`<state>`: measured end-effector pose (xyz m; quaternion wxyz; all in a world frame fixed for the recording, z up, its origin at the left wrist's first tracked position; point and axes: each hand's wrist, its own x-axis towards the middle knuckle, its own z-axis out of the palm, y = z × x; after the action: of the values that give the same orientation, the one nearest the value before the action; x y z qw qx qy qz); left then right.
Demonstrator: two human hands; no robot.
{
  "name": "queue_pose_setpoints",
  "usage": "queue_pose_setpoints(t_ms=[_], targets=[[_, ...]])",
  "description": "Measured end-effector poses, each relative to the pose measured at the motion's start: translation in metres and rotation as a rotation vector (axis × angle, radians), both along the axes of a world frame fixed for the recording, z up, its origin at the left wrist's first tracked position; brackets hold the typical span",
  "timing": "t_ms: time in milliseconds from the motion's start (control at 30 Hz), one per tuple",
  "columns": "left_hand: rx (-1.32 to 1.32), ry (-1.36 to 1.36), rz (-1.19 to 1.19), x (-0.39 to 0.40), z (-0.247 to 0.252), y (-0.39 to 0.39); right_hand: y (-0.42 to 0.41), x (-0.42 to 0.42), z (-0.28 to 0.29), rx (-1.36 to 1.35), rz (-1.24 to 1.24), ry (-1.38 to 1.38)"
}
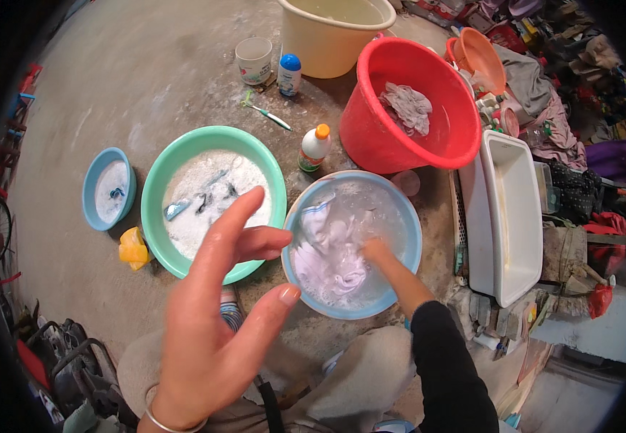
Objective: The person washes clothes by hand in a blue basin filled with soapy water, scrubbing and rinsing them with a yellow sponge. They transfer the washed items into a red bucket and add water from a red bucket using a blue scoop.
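My left hand [226,303] is raised close to the camera, thumb and fingers apart, holding nothing; a bangle circles its wrist. My right hand [378,250] is blurred and reaches into the soapy water of a blue plastic basin [415,227], at the right side of a wet whitish cloth [340,243]. Its fingers are partly hidden in the water, so I cannot tell whether they grip anything. Left of this basin, a green plastic basin [153,178] holds suds with a light-blue object [176,209] and dark pieces showing through.
Beyond the basins stand a white bottle with an orange cap [314,147], a toothbrush [269,116], a plastic cup [253,59] and a blue-capped bottle [289,76]. A red bucket [356,113] holds grey cloth. A white tub [529,216] lies right, a small blue basin [89,187] left.
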<state>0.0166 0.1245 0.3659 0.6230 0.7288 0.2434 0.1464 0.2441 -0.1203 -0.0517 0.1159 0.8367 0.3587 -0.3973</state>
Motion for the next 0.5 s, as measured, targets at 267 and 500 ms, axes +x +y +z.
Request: queue_pose_setpoints(t_ms=[267, 500], targets=[[0.062, -0.109, -0.034, -0.005, -0.004, 0.001, 0.038, 0.014, 0.11, 0.448, -0.41, -0.151], [0.045, -0.222, -0.066, 0.019, -0.008, -0.015, -0.009, 0.007, 0.263, 0.944, -0.372, -0.326]])
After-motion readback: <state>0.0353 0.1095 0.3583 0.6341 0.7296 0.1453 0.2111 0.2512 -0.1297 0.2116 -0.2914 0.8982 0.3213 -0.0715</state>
